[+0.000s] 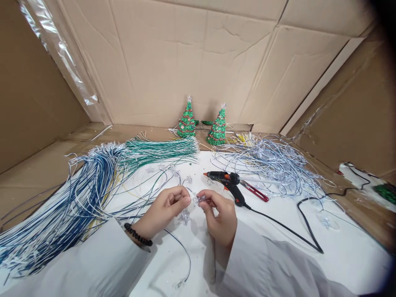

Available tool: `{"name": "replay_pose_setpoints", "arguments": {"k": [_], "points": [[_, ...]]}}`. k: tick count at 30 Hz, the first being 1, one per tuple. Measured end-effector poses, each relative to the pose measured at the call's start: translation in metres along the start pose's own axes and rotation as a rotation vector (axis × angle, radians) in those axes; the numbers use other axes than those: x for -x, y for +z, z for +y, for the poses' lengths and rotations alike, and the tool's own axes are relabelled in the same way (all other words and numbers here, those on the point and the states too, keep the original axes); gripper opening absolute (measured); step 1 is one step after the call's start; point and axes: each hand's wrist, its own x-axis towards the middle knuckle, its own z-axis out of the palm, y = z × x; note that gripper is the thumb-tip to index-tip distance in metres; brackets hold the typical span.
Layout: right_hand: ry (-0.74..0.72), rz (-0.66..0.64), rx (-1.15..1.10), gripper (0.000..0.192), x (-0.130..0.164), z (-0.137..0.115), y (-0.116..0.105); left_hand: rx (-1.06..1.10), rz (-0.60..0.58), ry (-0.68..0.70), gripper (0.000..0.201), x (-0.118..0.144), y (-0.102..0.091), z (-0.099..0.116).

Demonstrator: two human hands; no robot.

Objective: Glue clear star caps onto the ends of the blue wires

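In front of me, my left hand (167, 206) is closed in a pinch, its thumb and forefinger at a small clear plastic star (195, 199). My right hand (220, 212) pinches the same clear piece from the other side. I cannot tell whether it is one part or two held together, as fingertips cover some of it. Just below the fingers, a larger clear star (185, 217) lies on the white table (173, 270). Another small clear star (189, 179) lies beyond my hands.
A black-and-orange glue gun (227, 179) lies right of centre, its cord (284, 229) running right. Beside it is a red cutter (256, 192). Blue-white wires (93, 181) and green wires (163, 148) fill the left; tangled star lights (272, 161) the right. Two small Christmas trees (187, 121) stand behind.
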Motion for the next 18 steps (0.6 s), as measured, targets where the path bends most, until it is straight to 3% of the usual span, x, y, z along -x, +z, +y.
{"name": "replay_pose_setpoints", "arguments": {"k": [18], "points": [[-0.027,0.018,0.013,0.015,0.0039,-0.0062,0.001,-0.032,0.003,0.01,0.033,0.003,0.0001,0.0011]]}}
